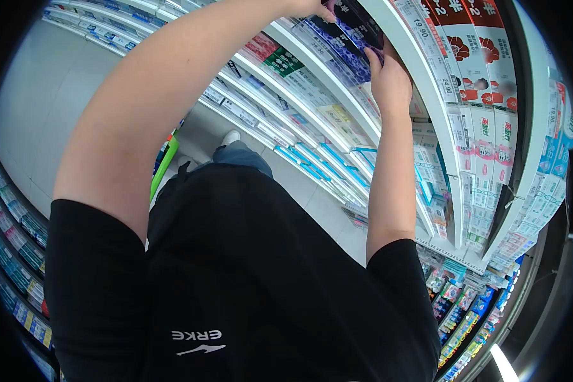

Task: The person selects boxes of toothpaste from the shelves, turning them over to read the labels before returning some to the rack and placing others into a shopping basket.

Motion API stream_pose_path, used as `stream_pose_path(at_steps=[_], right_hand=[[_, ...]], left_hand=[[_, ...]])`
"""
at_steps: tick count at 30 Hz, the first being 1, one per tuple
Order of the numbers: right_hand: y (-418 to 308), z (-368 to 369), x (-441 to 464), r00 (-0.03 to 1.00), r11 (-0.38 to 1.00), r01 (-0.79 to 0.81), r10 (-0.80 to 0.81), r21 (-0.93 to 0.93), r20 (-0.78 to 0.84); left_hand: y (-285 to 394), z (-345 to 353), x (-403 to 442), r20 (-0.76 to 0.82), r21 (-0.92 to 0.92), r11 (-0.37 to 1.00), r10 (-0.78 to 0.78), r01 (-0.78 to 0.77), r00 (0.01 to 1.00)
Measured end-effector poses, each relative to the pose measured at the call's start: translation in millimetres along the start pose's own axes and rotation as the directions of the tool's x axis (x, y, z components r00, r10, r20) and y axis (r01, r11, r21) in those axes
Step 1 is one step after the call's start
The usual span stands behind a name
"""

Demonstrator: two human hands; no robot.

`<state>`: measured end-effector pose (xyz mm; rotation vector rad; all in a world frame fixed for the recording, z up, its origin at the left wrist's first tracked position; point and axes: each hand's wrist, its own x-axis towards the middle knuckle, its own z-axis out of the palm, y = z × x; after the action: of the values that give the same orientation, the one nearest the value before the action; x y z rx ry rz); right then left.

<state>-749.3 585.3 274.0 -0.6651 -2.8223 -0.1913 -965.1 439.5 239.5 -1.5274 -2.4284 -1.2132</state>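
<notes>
A dark purple toothpaste box (358, 24) is held between my two hands at the top of the head view, in front of a shelf. My left hand (313, 9) is partly cut off by the top edge, with its fingers closed at the left end of the box. On the right side, my right hand (388, 79) grips the box with the thumb on its face; its other fingers are mostly hidden. Similar purple-and-blue boxes (337, 54) stand on the shelf just below and beside it.
White tiered shelves (344, 105) with price strips run diagonally across the view. White-and-red boxes (481, 57) fill the tier at upper right. A green-edged object (164, 167) is by my left side. Another stocked shelf (13, 223) stands at the left, beyond the grey floor (57, 95).
</notes>
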Motion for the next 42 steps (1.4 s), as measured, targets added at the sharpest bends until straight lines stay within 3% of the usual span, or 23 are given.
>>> stream_pose_path(at_steps=[6,17,18,21,24,25,26,29,30,33,39,42], right_hand=[[5,0,-3,0.998,0.994,0.067,-0.069,-0.086,-0.014],[6,4,-2,0.999,0.999,0.025,-0.026,-0.045,-0.021],[8,6,-5,0.995,0.998,0.064,-0.064,-0.005,-0.078],[8,0,-20,0.992,0.998,0.035,-0.029,0.051,-0.122],[8,10,-46,0.932,0.986,-0.028,0.085,0.165,-0.353],[8,15,-54,0.891,0.978,-0.055,0.138,0.199,-0.432],[0,10,-62,0.887,0.883,-0.227,0.362,0.411,-0.288],[14,61,-73,0.768,0.488,-0.282,0.631,0.826,-0.111],[9,65,-76,0.764,0.383,-0.315,0.645,0.868,-0.007],[-4,64,-73,0.857,0.193,-0.209,0.509,0.959,0.084],[-10,56,-69,0.839,0.083,-0.226,0.523,0.971,0.15],[-9,60,-71,0.839,0.073,-0.219,0.523,0.973,0.149]], left_hand=[[1,0,10,0.11,0.092,0.991,-0.105,0.095,0.988],[-2,1,-2,0.041,-0.044,0.998,0.04,-0.038,0.998],[0,1,-5,0.048,-0.052,0.998,0.049,-0.047,0.998],[0,15,-32,-0.267,-0.011,0.999,0.029,-0.034,0.963],[-11,36,-63,-0.476,-0.095,0.987,0.07,-0.131,0.876],[-9,43,-71,-0.471,-0.159,0.983,0.009,-0.095,0.882],[-6,51,-79,-0.464,-0.223,0.973,-0.055,-0.056,0.884],[-5,75,-89,-0.44,-0.304,0.952,-0.155,0.016,0.885],[-3,79,-89,-0.43,-0.315,0.948,-0.174,0.033,0.886],[0,84,-86,-0.413,-0.311,0.949,-0.184,0.052,0.892],[2,87,-84,-0.397,-0.35,0.935,-0.212,0.066,0.893],[2,80,-83,-0.427,-0.249,0.966,-0.179,0.075,0.886]])
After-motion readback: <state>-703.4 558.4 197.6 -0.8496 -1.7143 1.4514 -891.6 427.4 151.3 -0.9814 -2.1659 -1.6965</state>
